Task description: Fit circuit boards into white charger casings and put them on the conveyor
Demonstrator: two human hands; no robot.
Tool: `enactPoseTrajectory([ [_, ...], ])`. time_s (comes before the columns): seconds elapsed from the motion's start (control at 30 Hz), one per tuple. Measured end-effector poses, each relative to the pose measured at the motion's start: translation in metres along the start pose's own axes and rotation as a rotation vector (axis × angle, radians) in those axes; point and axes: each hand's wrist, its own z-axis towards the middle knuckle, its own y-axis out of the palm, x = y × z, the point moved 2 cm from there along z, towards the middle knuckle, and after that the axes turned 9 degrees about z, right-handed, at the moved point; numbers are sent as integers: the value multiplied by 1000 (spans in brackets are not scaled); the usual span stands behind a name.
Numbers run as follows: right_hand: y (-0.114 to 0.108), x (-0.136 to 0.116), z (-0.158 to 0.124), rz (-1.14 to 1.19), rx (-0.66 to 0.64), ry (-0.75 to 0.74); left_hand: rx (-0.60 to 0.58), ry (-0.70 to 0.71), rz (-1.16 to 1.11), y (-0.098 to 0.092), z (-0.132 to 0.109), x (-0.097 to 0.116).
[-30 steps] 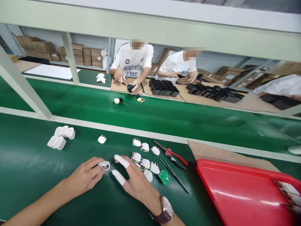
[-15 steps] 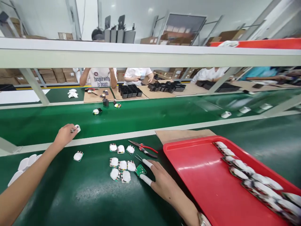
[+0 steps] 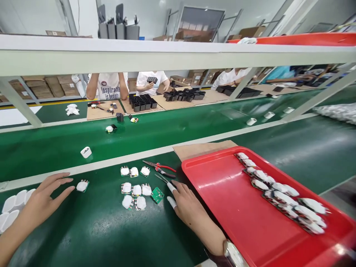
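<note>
- Left hand [image 3: 46, 196], open and empty, is held just beside a white-capped green circuit module [image 3: 82, 185]; a pick-up is judged pending, for which a fingertip pinch is needed.
- Right hand [image 3: 186, 205] is laid open, empty.

Left hand [image 3: 44, 198] flat, fingers spread; right hand [image 3: 187, 205] flat, palm down

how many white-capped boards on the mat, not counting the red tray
9: three in the back row, three in the middle row, two in the front row, one alone by the left hand. None seems hidden.
</note>
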Motion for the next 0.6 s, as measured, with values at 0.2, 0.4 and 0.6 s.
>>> enactPoseTrajectory([
  [0.2,3,-28,7,167,99,-261,78,-126,82,-47,-39,-9],
  [0.4,-12,-37,17,438,218,-134,42,-102,339,-72,-89,-40],
  [0.6,22,-145,61,860,-151,-208,-80,-112,467,-50,-106,-57],
])
